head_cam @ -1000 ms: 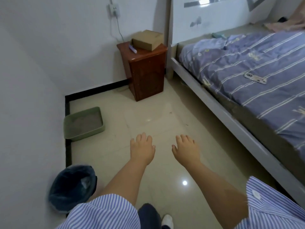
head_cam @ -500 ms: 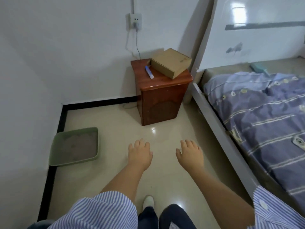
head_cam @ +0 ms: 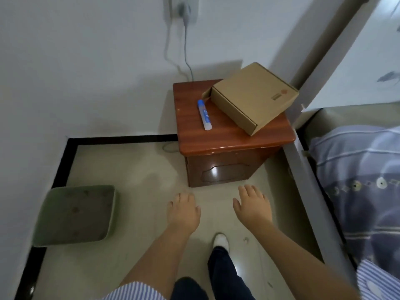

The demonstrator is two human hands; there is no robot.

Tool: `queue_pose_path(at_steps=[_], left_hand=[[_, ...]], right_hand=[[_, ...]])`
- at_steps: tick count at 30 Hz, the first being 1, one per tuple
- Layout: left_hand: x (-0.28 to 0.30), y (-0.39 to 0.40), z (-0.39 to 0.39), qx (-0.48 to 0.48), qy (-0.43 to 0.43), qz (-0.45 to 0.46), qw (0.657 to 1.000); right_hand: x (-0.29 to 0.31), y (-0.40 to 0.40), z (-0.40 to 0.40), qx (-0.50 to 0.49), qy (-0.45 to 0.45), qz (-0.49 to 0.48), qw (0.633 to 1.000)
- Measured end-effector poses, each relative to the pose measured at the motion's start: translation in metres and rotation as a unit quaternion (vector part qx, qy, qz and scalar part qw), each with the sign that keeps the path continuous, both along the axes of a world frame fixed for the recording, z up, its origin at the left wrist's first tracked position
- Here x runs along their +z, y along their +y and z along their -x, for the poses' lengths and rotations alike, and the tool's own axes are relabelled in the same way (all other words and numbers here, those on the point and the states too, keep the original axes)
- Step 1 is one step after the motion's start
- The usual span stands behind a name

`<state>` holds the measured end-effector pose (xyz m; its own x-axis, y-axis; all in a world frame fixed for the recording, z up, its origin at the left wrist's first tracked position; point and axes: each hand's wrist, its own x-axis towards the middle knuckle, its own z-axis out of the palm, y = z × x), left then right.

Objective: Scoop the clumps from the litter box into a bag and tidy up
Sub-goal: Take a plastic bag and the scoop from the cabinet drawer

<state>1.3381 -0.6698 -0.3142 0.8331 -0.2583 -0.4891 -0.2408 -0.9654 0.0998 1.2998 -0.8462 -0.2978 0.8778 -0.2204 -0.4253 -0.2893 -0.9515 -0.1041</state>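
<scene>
A green litter box [head_cam: 111, 215] sits on the tiled floor by the left wall, filled with grey-brown litter that shows a few darker spots. My left hand [head_cam: 184, 212] hovers palm-down to the right of the box, fingers relaxed, holding nothing. My right hand [head_cam: 252, 206] hangs beside it, just in front of the nightstand, also empty with fingers spread. No scoop or bag is in view.
A reddish wooden nightstand [head_cam: 233, 137] stands straight ahead against the wall, carrying a cardboard box [head_cam: 252, 97] and a blue-capped tube [head_cam: 204, 114]. A cable drops from a wall socket [head_cam: 183, 6]. The bed frame [head_cam: 303, 180] with striped bedding [head_cam: 363, 176] runs along the right. My white shoe [head_cam: 220, 240] is below.
I have walked closer to the nightstand and the view has tilted down. The litter box is nearer at lower left, and the dark-lined bin has dropped out of view. Both hands stay empty.
</scene>
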Motion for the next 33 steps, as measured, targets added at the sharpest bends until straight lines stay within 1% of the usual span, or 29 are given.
queue_pose_path(at_steps=[5, 7, 8, 11, 15, 18, 19, 21, 24, 26, 29, 31, 33], left_hand=[[-0.079, -0.027, -0.066, 0.043, 0.027, 0.008, 0.999], [-0.112, -0.033, -0.092, 0.091, 0.028, 0.035, 0.995], [-0.126, -0.035, -0.103, 0.13, 0.03, 0.064, 0.989], [-0.158, -0.04, -0.127, 0.255, 0.037, 0.187, 0.948], [-0.18, -0.048, -0.144, 0.318, 0.05, 0.355, 0.877], [-0.188, -0.054, -0.146, 0.377, 0.045, 0.416, 0.826], [-0.193, -0.055, -0.145, 0.39, 0.031, 0.427, 0.815], [-0.205, -0.054, -0.145, 0.409, 0.004, 0.43, 0.805], [-0.215, -0.053, -0.146, 0.421, -0.012, 0.402, 0.813], [-0.22, -0.048, -0.145, 0.409, -0.016, 0.371, 0.834], [-0.224, -0.039, -0.144, 0.374, 0.004, 0.35, 0.859], [-0.224, -0.031, -0.139, 0.334, 0.024, 0.321, 0.886], [-0.224, -0.022, -0.121, 0.285, 0.045, 0.29, 0.913]], right_hand=[[-0.075, -0.018, -0.063, 0.028, 0.044, -0.006, 0.999], [-0.105, -0.021, -0.083, 0.034, 0.058, -0.014, 0.998], [-0.119, -0.023, -0.092, 0.037, 0.062, -0.015, 0.997], [-0.155, -0.03, -0.105, 0.036, 0.071, -0.021, 0.997], [-0.186, -0.032, -0.108, 0.03, 0.067, -0.037, 0.997], [-0.201, -0.036, -0.105, 0.008, 0.063, -0.06, 0.996], [-0.205, -0.037, -0.104, -0.001, 0.057, -0.066, 0.996], [-0.211, -0.037, -0.102, -0.012, 0.032, -0.071, 0.997], [-0.217, -0.037, -0.106, -0.022, 0.012, -0.076, 0.997], [-0.217, -0.037, -0.111, -0.027, 0.018, -0.084, 0.996], [-0.217, -0.039, -0.119, -0.037, 0.005, -0.1, 0.994], [-0.212, -0.037, -0.123, -0.07, -0.009, -0.127, 0.989], [-0.208, -0.037, -0.126, -0.135, -0.013, -0.156, 0.979]])
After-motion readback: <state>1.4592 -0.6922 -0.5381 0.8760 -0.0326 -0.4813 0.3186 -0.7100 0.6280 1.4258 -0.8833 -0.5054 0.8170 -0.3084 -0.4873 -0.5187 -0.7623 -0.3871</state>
